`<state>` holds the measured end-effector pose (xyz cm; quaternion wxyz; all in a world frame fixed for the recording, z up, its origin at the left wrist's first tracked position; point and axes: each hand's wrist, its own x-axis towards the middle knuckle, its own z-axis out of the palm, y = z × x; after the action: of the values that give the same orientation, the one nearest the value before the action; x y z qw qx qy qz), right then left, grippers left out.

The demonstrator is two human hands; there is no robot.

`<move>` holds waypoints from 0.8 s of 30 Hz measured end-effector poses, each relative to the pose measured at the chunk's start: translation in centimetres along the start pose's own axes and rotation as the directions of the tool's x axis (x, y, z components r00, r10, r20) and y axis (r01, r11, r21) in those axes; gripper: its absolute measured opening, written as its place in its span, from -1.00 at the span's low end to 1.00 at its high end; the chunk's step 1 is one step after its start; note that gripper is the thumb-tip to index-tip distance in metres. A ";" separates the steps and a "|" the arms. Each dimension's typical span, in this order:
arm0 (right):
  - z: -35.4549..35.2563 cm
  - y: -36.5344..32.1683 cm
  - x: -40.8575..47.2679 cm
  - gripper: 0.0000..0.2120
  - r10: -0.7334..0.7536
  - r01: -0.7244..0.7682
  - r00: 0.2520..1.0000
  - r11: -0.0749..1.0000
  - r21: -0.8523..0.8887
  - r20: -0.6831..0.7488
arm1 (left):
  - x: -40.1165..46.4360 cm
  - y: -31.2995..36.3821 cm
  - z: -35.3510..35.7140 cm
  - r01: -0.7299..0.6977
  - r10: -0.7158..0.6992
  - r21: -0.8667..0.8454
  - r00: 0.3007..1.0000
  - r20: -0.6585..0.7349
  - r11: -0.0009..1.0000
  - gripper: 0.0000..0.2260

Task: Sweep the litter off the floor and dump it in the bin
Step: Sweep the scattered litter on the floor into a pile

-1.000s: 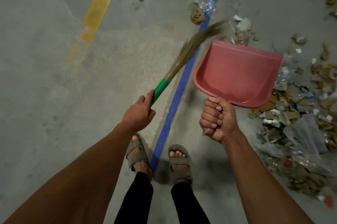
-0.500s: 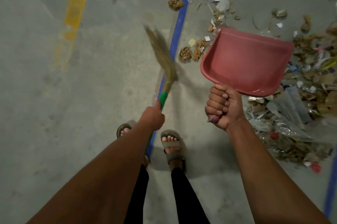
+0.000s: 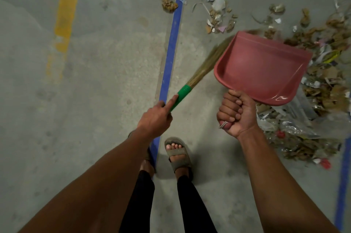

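Note:
My left hand (image 3: pixel 154 119) grips the green handle of a straw broom (image 3: pixel 201 67), index finger laid along it. The blurred bristles slant up to the right and pass behind the dustpan. My right hand (image 3: pixel 234 113) grips the handle of a red plastic dustpan (image 3: pixel 260 67), held above the floor with nothing in it. A large pile of litter (image 3: pixel 322 88), made of cardboard scraps, plastic film and paper, lies on the floor at the right, partly hidden by the pan. Smaller scraps (image 3: pixel 218 18) are scattered beyond the pan. No bin is in view.
Grey concrete floor with a blue tape line (image 3: pixel 171 48) running away from my feet, a worn yellow line (image 3: pixel 66 10) to the left and another blue line (image 3: pixel 343 185) at the right edge. My sandalled feet (image 3: pixel 177 154) stand by the blue line.
The broom swung from pointing up and left across to the right, its bristles now behind the dustpan. The dustpan stays in my right hand, little changed.

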<state>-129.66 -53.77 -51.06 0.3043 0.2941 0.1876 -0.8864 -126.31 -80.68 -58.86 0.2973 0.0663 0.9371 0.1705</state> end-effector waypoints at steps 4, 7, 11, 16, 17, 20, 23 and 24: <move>0.0 -0.7 0.3 -0.59 -0.012 0.013 1.000 1.000 0.019 -0.023 | -0.3 -2.5 -0.6 0.174 -0.177 -0.083 0.984 -0.029 0.981 -0.32; -0.3 -1.1 0.6 -0.58 -0.012 0.012 1.000 0.999 0.034 0.004 | 0.3 -2.7 0.0 0.307 -0.305 -0.090 0.952 0.032 0.947 -0.34; -1.1 -1.5 0.7 -0.57 -0.024 0.024 1.000 0.999 0.033 -0.006 | 2.9 -0.9 1.3 0.373 -0.349 -0.069 0.908 0.231 0.925 -0.35; -1.9 -2.0 0.7 -0.56 -0.055 0.056 0.997 0.998 0.014 -0.050 | 5.9 2.9 1.9 0.107 -0.073 -0.097 0.951 0.302 0.989 -0.36; -1.9 -2.1 0.6 -0.56 -0.066 0.067 0.996 0.998 0.017 -0.057 | 6.4 3.3 1.8 0.046 -0.011 -0.111 0.955 0.295 0.993 -0.36; -1.7 -2.4 0.5 -0.58 -0.101 0.103 0.993 0.994 0.024 -0.056 | 7.5 3.6 0.8 -0.104 0.139 -0.143 0.956 0.259 0.984 -0.36; -1.3 -2.9 0.5 -0.57 -0.127 0.127 0.991 0.992 0.010 -0.049 | 7.3 2.5 -0.4 -0.170 0.191 -0.153 0.973 0.130 0.973 -0.36; -1.1 -3.1 0.5 -0.57 -0.131 0.132 0.990 0.991 0.013 -0.047 | 7.1 1.9 -0.7 -0.166 0.180 -0.163 0.981 0.075 0.973 -0.36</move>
<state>-131.52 -51.14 -51.78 0.2385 0.3040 0.2062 -0.8990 -132.45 -77.56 -61.40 0.3271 0.1316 0.8973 0.2656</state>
